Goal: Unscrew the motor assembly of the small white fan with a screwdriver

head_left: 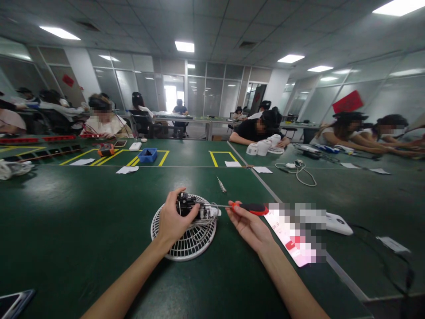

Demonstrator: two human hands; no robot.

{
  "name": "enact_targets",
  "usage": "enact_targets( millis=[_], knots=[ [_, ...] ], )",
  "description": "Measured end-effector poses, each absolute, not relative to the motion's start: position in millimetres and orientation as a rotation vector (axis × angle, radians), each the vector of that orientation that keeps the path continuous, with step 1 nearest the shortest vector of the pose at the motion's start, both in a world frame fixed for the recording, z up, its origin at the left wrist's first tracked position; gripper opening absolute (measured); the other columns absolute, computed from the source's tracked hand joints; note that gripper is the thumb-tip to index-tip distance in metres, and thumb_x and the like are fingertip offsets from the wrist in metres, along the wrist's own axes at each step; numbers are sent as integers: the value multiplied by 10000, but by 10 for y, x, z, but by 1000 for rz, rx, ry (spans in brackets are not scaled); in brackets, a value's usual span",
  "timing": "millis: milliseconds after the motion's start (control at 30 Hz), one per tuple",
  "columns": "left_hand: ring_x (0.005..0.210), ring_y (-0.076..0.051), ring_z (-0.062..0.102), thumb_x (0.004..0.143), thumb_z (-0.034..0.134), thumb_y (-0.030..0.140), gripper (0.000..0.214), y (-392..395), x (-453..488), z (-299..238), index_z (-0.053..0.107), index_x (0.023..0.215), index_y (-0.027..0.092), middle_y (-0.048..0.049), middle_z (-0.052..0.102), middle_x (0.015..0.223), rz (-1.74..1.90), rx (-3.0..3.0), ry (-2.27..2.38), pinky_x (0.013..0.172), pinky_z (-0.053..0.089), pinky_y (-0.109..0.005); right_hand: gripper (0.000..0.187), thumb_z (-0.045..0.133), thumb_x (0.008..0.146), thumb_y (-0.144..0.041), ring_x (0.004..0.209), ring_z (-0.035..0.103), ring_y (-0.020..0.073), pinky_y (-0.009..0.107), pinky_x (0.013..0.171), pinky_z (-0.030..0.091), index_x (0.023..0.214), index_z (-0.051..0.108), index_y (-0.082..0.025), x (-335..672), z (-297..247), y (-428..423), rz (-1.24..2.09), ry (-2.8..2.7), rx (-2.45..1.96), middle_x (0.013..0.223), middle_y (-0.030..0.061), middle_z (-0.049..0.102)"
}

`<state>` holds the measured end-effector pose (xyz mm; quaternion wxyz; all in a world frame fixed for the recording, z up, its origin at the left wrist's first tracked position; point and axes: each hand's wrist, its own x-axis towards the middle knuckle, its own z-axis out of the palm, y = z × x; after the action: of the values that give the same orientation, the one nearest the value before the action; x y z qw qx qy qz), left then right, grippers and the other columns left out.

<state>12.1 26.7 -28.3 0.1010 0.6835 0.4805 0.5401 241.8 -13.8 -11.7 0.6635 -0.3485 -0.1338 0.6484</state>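
Observation:
A white round fan grille [186,248] lies on the green table with a black fan motor [187,204] on top of it. My left hand [172,217] wraps around the motor, thumb on its near side. Between the fingers and thumb of my right hand [249,223] is a red and black screwdriver [250,208]. Its shaft points left and reaches the motor; where exactly the tip sits I cannot make out. A pale cable [199,228] is bunched beside the motor over the grille. Beyond the grille lies a small clear-handled screwdriver [221,185].
Right of my right hand lies a lit phone screen [288,239], partly blurred, near a white device [338,223] with a dark cable. A blue bin [148,155], paper slips [128,169] and a coiled white cable [300,170] lie farther back. Several people sit around the tables.

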Motion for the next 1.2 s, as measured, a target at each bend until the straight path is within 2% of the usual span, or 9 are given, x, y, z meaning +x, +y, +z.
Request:
enact_targets(
  millis=[200,333,433,500,567,733,900,1067,1200],
  knots=[
    [1055,-260,660,792,771,419,550,266,115,-273,565,1268,235,-67,661,1153,1603,2009,1410,947,536,-422,274,803,655,42,897,754,165,227,818,628,760,699,-189,2379,-91,-151,1496,-305,-688,922,45,786],
    [1073,-258,660,798,768,399,552,245,140,-269,556,1281,237,-68,657,1176,1587,2068,1386,944,541,-419,183,830,783,-222,792,746,174,255,739,640,701,671,-183,2374,-84,-123,1436,-267,-743,841,78,765],
    [1073,-259,661,801,767,402,549,239,146,-267,556,1280,238,-68,658,1178,1581,2074,1387,946,543,-423,219,835,794,-308,604,691,155,237,567,613,722,682,-169,2379,-96,-114,1432,-302,-852,675,41,699],
    [1075,-261,661,804,764,406,545,240,144,-267,558,1279,238,-70,658,1179,1582,2069,1388,947,543,-426,213,835,791,-272,522,642,133,210,481,569,703,675,-163,2380,-100,-115,1436,-316,-901,604,15,657],
    [1078,-263,660,805,764,407,541,244,142,-268,562,1277,235,-72,659,1181,1587,2065,1390,951,541,-430,184,825,786,-191,531,647,124,190,491,569,692,671,-157,2379,-93,-116,1419,-287,-912,606,17,668],
    [1078,-264,659,802,765,406,539,249,136,-270,564,1272,234,-72,658,1176,1587,2062,1393,946,542,-431,225,769,703,39,660,722,130,186,654,622,765,686,-161,2386,-60,-112,1374,-188,-838,719,29,743],
    [1084,-262,654,805,764,401,535,248,132,-267,559,1270,233,-73,655,1183,1585,2061,1387,946,539,-431,359,694,656,110,845,764,160,233,791,634,848,687,-193,2374,-59,-126,1378,-192,-785,855,38,783],
    [1082,-261,653,805,765,390,533,236,139,-257,558,1272,234,-73,656,1185,1578,2075,1383,945,538,-430,112,768,800,-121,782,753,182,281,752,646,767,680,-183,2372,-96,-116,1351,-208,-858,819,80,772],
    [1075,-257,652,806,766,396,537,237,143,-254,557,1273,236,-68,654,1179,1582,2070,1383,941,540,-425,172,861,761,-244,598,672,140,240,576,599,755,706,-169,2406,-124,-99,1354,-270,-975,668,30,711]
  ],
)
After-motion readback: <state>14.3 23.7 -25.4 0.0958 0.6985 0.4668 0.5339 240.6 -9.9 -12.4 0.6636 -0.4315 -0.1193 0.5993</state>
